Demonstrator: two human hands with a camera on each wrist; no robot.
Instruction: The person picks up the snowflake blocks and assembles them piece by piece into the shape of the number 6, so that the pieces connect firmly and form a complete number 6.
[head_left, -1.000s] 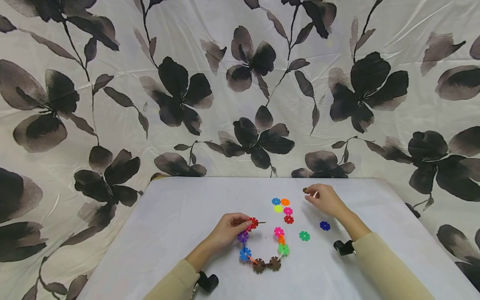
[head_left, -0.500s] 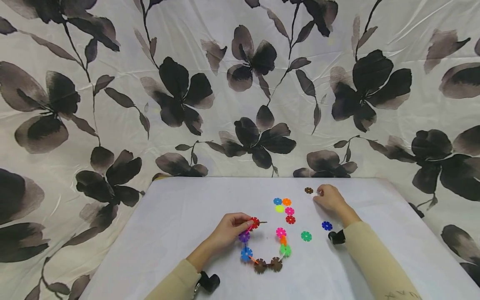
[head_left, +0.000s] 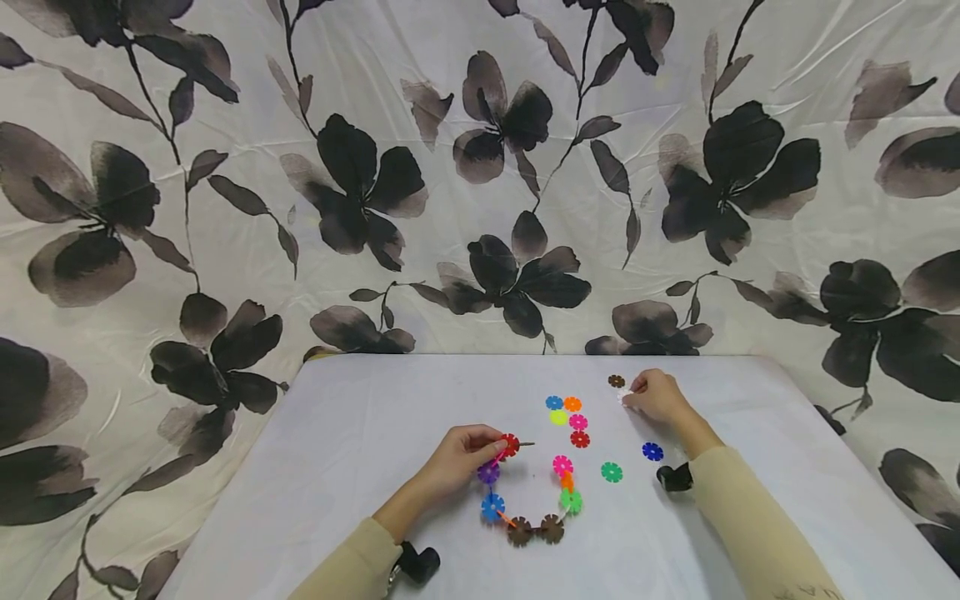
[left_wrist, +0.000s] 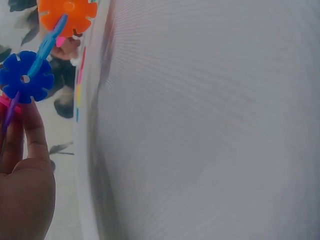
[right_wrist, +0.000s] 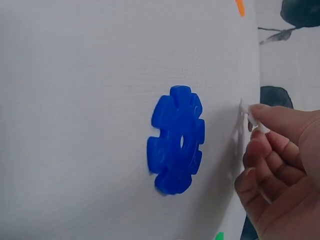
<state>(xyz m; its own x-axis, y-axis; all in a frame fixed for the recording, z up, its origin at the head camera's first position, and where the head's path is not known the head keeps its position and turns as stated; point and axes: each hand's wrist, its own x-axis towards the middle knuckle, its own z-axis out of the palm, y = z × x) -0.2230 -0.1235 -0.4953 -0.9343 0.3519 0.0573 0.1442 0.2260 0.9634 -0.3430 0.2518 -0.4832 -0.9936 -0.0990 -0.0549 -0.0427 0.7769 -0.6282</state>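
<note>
Firstly, cloth (head_left: 495, 200), floral, behind the table (head_left: 375, 408). Table, white. Chain (head_left: 520, 532) of linked discs, an unclosed loop on the table's near part. Left hand (head_left: 456, 460), thumb and fingers pinching the chain's red disc (head_left: 511, 446); a thin brown piece (head_left: 528, 443) juts from it. Right hand (head_left: 658, 396), fingertips pinching a white piece (right_wrist: 257, 121), near the loose brown disc (head_left: 617, 381). Dark-blue disc (head_left: 652, 452), loose. Handling, as judged: grip the white piece by one edge, opposite edge exposed, and brace the red disc so the chain does not twist.
</note>
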